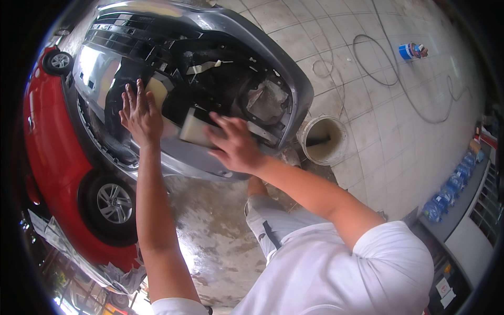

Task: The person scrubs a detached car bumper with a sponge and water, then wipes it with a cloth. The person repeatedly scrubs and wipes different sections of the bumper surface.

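- The red car (60, 136) stood just left of the bumper, so wide strokes that way probably needed restraint.
- The bumper (291, 71) lay before the person, beneath both hands, and seemed best guarded against rocking.
- The pale bucket (336, 155) sat just right of the bumper.
- The left hand (143, 115), fingers spread, held nothing over the bumper's left part.
- The right hand (236, 143) blurred over the bumper's near side; its grip could not be told.
- The pale block (195, 127), over that side, likely wanted level, even pressure.

top: white shirt (320, 273), short sleeves (396, 249) | bottoms: pale grey shorts (286, 223), dark strip (271, 234) | forearms (160, 215): bare
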A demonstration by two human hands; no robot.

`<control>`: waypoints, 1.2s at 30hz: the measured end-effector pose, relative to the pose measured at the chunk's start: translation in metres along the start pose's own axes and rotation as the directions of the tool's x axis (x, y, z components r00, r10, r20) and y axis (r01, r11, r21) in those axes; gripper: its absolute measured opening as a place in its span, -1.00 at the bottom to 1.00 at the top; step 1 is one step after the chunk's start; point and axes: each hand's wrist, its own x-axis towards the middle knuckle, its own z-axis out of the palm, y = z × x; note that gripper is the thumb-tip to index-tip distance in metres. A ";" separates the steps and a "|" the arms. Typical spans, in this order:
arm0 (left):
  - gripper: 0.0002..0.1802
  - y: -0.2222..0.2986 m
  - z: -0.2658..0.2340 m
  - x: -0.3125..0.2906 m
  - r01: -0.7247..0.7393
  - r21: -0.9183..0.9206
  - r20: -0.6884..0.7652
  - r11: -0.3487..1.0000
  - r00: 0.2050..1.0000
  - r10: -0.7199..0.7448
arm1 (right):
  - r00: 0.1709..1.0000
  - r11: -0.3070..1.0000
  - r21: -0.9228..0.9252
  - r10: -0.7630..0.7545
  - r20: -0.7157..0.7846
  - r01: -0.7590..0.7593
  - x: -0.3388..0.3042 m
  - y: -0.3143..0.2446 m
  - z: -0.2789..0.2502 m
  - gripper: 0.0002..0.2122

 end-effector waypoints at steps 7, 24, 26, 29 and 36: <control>-0.43 0.004 0.000 -0.001 -0.002 -0.026 -0.021 1.000 1.000 0.001 | 1.000 1.000 0.021 -0.007 -0.007 0.007 0.037 -0.009 0.010 -0.45; -0.45 -0.001 0.004 -0.001 -0.020 -0.028 -0.048 0.999 0.999 0.019 | 0.998 0.998 -0.015 0.053 0.035 -0.053 0.024 -0.013 0.010 -0.49; -0.44 -0.006 0.007 -0.001 -0.039 -0.060 -0.068 0.997 0.997 0.035 | 0.997 0.998 -0.022 0.053 0.052 -0.052 0.057 -0.017 0.011 -0.49; -0.44 -0.003 0.003 0.000 -0.010 -0.029 -0.045 1.000 0.999 0.008 | 0.992 1.000 -0.018 0.020 0.124 -0.018 0.006 0.004 -0.009 -0.47; -0.46 -0.007 0.007 -0.003 -0.024 -0.045 -0.050 0.999 0.999 0.022 | 0.998 1.000 -0.009 -0.001 0.063 0.002 0.049 -0.012 0.009 -0.44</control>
